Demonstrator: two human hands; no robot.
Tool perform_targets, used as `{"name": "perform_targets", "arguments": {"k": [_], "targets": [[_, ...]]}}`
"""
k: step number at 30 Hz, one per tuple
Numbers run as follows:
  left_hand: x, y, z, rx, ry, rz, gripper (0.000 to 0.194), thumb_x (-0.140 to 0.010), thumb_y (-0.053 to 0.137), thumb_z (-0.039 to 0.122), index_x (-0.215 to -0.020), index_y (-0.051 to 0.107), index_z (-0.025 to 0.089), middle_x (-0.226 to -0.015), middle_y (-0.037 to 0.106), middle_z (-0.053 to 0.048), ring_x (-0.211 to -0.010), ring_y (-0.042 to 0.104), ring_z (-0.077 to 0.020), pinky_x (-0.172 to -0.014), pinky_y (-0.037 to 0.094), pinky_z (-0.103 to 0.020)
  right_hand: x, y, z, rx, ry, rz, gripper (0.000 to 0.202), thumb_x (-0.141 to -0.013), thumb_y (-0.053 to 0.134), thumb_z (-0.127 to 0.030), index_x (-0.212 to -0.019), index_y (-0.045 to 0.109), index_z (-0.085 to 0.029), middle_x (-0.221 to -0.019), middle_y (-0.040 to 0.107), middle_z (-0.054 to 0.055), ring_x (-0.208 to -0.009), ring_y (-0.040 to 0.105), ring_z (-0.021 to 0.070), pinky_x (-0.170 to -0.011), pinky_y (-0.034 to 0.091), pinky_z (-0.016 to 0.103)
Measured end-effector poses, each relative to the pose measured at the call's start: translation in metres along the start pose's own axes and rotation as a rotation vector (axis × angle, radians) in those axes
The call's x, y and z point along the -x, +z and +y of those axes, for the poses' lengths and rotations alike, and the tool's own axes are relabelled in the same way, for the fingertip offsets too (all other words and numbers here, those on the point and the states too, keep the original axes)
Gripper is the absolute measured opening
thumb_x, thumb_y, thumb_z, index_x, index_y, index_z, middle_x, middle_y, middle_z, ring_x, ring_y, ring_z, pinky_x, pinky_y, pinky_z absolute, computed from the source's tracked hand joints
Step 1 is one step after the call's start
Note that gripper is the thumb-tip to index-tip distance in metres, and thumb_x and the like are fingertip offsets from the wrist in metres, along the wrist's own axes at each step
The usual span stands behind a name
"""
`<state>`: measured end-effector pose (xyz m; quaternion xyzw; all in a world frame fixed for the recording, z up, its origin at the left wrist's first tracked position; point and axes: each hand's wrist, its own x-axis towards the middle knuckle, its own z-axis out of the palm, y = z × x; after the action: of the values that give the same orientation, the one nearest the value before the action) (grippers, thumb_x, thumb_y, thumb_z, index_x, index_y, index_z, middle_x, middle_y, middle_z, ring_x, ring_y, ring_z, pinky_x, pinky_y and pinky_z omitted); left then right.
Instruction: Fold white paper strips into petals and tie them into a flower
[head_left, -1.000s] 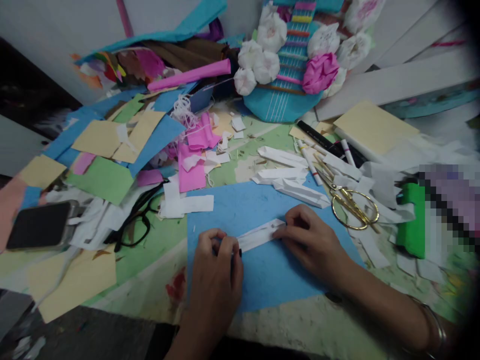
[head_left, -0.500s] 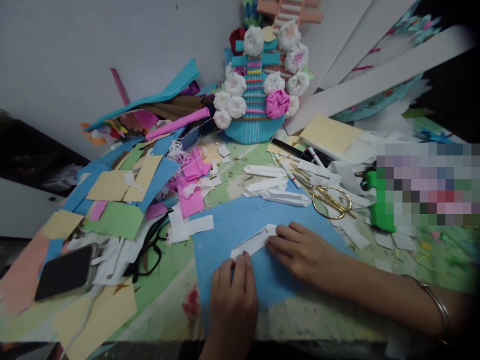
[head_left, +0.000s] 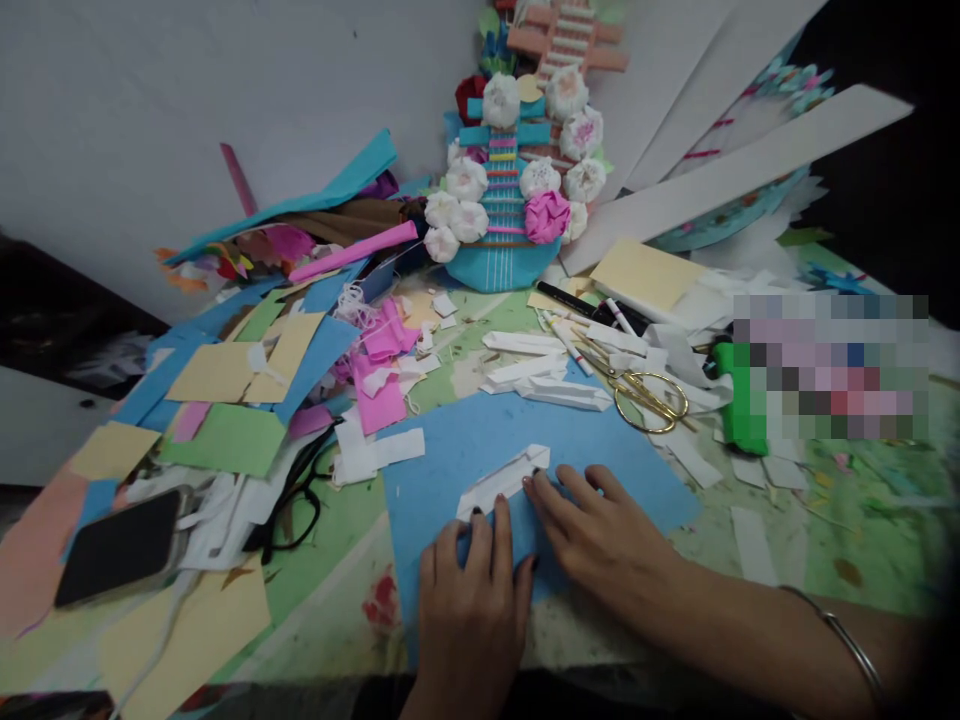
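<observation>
A folded white paper strip (head_left: 504, 478) lies aslant on a blue sheet (head_left: 442, 435), its ends creased to angles. My left hand (head_left: 474, 590) rests at its near edge, fingers stretched out, the tips touching the paper's lower left part. At the strip's right end, my right hand (head_left: 600, 530) lies with fingers spread and the index tip against the edge. Neither hand grips anything. Beyond the strip, several similar folded white papers (head_left: 562, 392) lie beside gold-handled scissors (head_left: 651, 402).
A blue paper guitar (head_left: 502, 262) with white paper flowers stands at the back. To the left are a phone (head_left: 120, 550), black glasses (head_left: 300, 515) and coloured paper scraps (head_left: 225, 440). Markers (head_left: 574, 350), a green object (head_left: 739, 405) and white scraps lie at right.
My right hand has slid off the strip's right end toward me and its fingers have spread. My left thumb has come into view, apart from the fingers. The view has shifted slightly.
</observation>
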<state>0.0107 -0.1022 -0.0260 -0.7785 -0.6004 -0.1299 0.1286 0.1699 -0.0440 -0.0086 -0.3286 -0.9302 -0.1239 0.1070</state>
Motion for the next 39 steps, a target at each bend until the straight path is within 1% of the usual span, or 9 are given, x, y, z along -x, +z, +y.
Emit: {"name": "perform_targets", "arguments": {"k": [3,7,12,15,18,24,30,35,39], "targets": [[0.002,-0.002,0.002,-0.034,0.001,0.016,0.037,-0.086,0.054,0.024,-0.118,0.059,0.008,-0.104,0.067,-0.011,-0.091,0.053,-0.0289,-0.075,0.038,-0.042,0.000,0.001,0.004,-0.018,0.004,-0.001,0.011,-0.081,0.060,-0.018,-0.087,0.069,-0.015,-0.104,0.063,0.009,-0.092,0.049,0.0257,-0.072,0.036,0.038],[0.004,-0.002,0.005,-0.073,-0.009,0.034,0.034,-0.086,0.053,0.019,-0.114,0.060,0.003,-0.104,0.068,-0.014,-0.091,0.055,-0.0288,-0.074,0.038,-0.042,0.000,0.003,0.002,-0.010,0.027,0.010,0.012,-0.081,0.058,-0.017,-0.086,0.069,-0.014,-0.104,0.064,0.009,-0.093,0.048,0.0250,-0.076,0.035,0.038],[0.006,0.002,0.004,-0.120,0.046,0.070,0.033,-0.084,0.052,0.018,-0.111,0.062,0.002,-0.103,0.067,-0.016,-0.089,0.056,-0.0280,-0.074,0.038,-0.040,0.005,0.003,-0.015,0.033,0.108,0.005,0.031,-0.084,0.050,-0.015,-0.112,0.062,-0.010,-0.109,0.063,0.013,-0.100,0.047,0.0267,-0.081,0.033,0.041],[0.006,0.002,0.004,-0.108,0.020,0.056,0.035,-0.083,0.051,0.019,-0.113,0.061,0.004,-0.112,0.065,-0.016,-0.092,0.055,-0.0297,-0.076,0.038,-0.042,0.008,0.003,-0.024,0.020,0.182,-0.040,0.041,-0.087,0.048,-0.021,-0.128,0.051,-0.020,-0.114,0.061,0.011,-0.104,0.047,0.0283,-0.082,0.032,0.044],[0.006,0.000,0.004,-0.064,-0.037,0.041,0.036,-0.083,0.051,0.019,-0.116,0.060,0.006,-0.113,0.064,-0.014,-0.093,0.053,-0.0309,-0.077,0.038,-0.044,0.009,0.003,-0.024,0.012,0.217,-0.064,0.042,-0.088,0.047,-0.022,-0.129,0.050,-0.023,-0.119,0.059,0.009,-0.105,0.046,0.0297,-0.082,0.032,0.046],[0.011,0.000,-0.002,0.024,-0.046,0.079,0.034,-0.082,0.054,0.018,-0.114,0.062,0.008,-0.106,0.067,-0.012,-0.092,0.052,-0.0301,-0.078,0.038,-0.044,0.010,0.000,-0.001,0.045,0.189,-0.101,0.040,-0.083,0.049,-0.012,-0.121,0.058,-0.015,-0.118,0.060,0.010,-0.102,0.045,0.0311,-0.079,0.033,0.045],[0.013,0.001,-0.010,0.111,-0.100,0.089,0.035,-0.080,0.056,0.021,-0.112,0.064,0.008,-0.104,0.064,-0.015,-0.095,0.049,-0.0307,-0.083,0.039,-0.045,0.012,0.003,0.023,-0.022,0.192,-0.128,0.047,-0.081,0.052,-0.011,-0.124,0.056,-0.030,-0.117,0.057,0.012,-0.100,0.045,0.0323,-0.075,0.034,0.043],[0.007,-0.006,-0.020,0.225,-0.237,0.053,0.030,-0.079,0.057,0.021,-0.105,0.070,0.028,-0.103,0.055,-0.012,-0.096,0.044,-0.0300,-0.081,0.039,-0.046,0.008,0.008,0.040,-0.197,0.239,-0.161,0.048,-0.080,0.054,-0.012,-0.115,0.059,-0.046,-0.116,0.053,0.010,-0.098,0.046,0.0306,-0.071,0.033,0.039],[0.003,-0.010,-0.023,0.284,-0.296,0.050,0.030,-0.077,0.058,0.023,-0.102,0.070,0.033,-0.096,0.048,-0.010,-0.093,0.043,-0.0282,-0.079,0.039,-0.046,0.005,0.006,0.045,-0.239,0.240,-0.185,0.050,-0.079,0.056,-0.011,-0.114,0.060,-0.046,-0.113,0.052,0.010,-0.098,0.045,0.0302,-0.072,0.032,0.038]]}}
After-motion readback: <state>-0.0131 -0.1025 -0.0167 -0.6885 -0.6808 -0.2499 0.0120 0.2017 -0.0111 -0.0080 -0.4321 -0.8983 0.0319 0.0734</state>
